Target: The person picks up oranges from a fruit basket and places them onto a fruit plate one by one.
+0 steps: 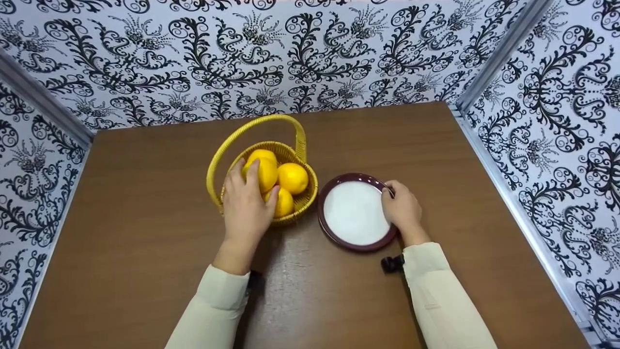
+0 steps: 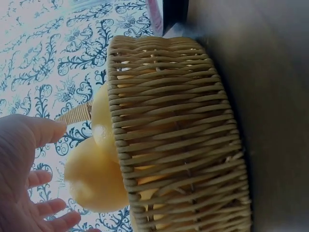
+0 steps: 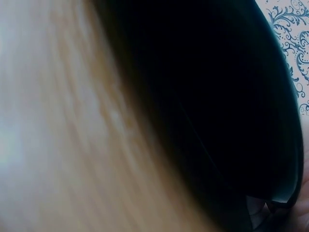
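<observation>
A yellow wicker basket [image 1: 301, 207] with a tall handle holds several round yellow fruits [image 1: 293, 178]. My left hand [image 1: 246, 203] reaches over its near left side, fingers spread around the topmost fruit [image 1: 267, 175]. In the left wrist view, the thumb and fingers of that left hand [image 2: 21, 179] stand apart, with a gap to the fruit [image 2: 94, 179] that bulges above the basket's woven rim [image 2: 174, 130]. Right of the basket, my right hand [image 1: 403, 206] grips the right rim of a maroon-edged plate [image 1: 358, 213] with a white middle. Its dark side [image 3: 207, 96] fills much of the right wrist view.
Basket and plate stand close together on a brown wooden table [image 1: 145, 218]. Patterned black-and-white walls [image 1: 242, 58] enclose it at the back and both sides. A small black device [image 1: 391, 264] sits at the right wrist.
</observation>
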Demonstrator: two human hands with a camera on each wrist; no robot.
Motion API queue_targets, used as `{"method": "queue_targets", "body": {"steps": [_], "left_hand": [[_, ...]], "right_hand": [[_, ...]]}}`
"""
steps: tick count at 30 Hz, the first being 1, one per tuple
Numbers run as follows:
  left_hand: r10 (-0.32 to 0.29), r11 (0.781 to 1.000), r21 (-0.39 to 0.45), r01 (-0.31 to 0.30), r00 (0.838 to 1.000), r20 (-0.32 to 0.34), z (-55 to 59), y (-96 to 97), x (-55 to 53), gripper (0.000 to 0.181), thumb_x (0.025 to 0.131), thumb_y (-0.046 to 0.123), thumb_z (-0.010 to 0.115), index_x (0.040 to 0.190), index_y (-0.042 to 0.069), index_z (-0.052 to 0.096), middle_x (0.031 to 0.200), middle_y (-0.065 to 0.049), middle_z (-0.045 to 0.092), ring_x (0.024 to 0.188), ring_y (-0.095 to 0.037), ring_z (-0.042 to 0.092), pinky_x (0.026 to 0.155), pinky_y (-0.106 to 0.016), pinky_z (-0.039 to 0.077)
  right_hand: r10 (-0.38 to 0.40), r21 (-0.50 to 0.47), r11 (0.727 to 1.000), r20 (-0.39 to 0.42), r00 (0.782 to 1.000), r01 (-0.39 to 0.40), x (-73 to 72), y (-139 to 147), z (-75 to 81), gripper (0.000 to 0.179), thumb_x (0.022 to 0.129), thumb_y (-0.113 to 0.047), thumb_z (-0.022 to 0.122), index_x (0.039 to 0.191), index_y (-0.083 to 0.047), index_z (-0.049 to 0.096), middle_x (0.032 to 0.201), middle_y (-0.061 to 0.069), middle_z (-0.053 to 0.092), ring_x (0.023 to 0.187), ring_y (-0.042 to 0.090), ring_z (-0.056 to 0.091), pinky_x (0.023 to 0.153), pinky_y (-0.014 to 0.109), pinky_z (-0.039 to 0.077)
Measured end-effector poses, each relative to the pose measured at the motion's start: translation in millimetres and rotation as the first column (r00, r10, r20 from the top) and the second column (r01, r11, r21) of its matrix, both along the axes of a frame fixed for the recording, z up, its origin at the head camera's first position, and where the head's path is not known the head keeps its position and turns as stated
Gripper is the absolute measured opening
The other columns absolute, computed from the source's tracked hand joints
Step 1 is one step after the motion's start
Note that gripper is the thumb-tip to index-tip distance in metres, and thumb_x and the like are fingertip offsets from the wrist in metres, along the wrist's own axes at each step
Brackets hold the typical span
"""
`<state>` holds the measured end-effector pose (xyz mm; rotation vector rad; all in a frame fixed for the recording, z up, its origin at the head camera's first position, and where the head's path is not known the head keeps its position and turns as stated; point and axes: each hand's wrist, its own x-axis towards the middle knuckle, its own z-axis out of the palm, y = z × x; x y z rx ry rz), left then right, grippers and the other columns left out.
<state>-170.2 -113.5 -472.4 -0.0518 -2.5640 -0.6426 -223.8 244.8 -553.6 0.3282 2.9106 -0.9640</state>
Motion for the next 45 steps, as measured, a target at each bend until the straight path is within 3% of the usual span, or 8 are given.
{"method": "queue_targets", "body": {"steps": [7,12,19,33,45], "left_hand": [[0.017,0.999,0.032,-0.019,0.997,0.073,-0.2,2.3,-13.7,0.079,0.086,0.038,0.084,0.151,0.011,0.048,0.155,-0.026,0.039,0.141,-0.047,0.041,0.108,-0.062,0.047],[0.027,0.999,0.041,-0.032,0.993,0.115,-4.6,2.4,-19.4,0.08,0.086,0.04,0.083,0.152,0.014,0.047,0.158,-0.025,0.036,0.143,-0.046,0.039,0.098,-0.061,0.055],[0.038,0.997,0.063,-0.048,0.989,0.145,-8.6,2.5,-21.7,0.076,0.088,0.039,0.081,0.153,0.018,0.047,0.154,-0.025,0.038,0.143,-0.047,0.039,0.081,-0.063,0.06],[0.034,0.994,0.099,-0.05,0.987,0.157,-7.8,2.0,-24.9,0.064,0.09,0.032,0.079,0.147,0.017,0.053,0.146,-0.023,0.043,0.134,-0.043,0.044,0.076,-0.063,0.06],[0.034,0.992,0.114,-0.055,0.984,0.172,-6.6,0.9,-26.9,0.061,0.089,0.031,0.079,0.143,0.017,0.056,0.144,-0.023,0.044,0.138,-0.041,0.043,0.077,-0.063,0.06]], "right_hand": [[0.001,0.005,1.0,0.005,1.0,-0.001,-0.1,0.6,-1.0,0.038,0.106,-0.038,0.044,0.134,-0.021,0.063,0.14,0.009,0.065,0.126,0.039,0.062,0.102,0.061,0.046],[0.0,0.012,1.0,0.001,1.0,0.0,-1.0,1.2,-2.2,0.037,0.106,-0.038,0.044,0.132,-0.021,0.063,0.14,0.009,0.064,0.125,0.04,0.062,0.101,0.061,0.046],[0.001,0.008,1.0,-0.002,1.0,-0.001,-1.4,1.2,-3.0,0.037,0.106,-0.038,0.044,0.133,-0.021,0.063,0.139,0.01,0.065,0.124,0.039,0.063,0.1,0.06,0.046],[-0.004,0.005,1.0,-0.009,1.0,0.004,-1.2,1.1,-2.8,0.038,0.105,-0.038,0.045,0.133,-0.02,0.063,0.14,0.01,0.065,0.127,0.039,0.061,0.104,0.061,0.044],[-0.003,0.008,1.0,-0.02,1.0,0.003,-0.9,0.5,-2.9,0.036,0.106,-0.039,0.045,0.132,-0.023,0.064,0.138,0.007,0.066,0.124,0.037,0.063,0.101,0.06,0.046]]}}
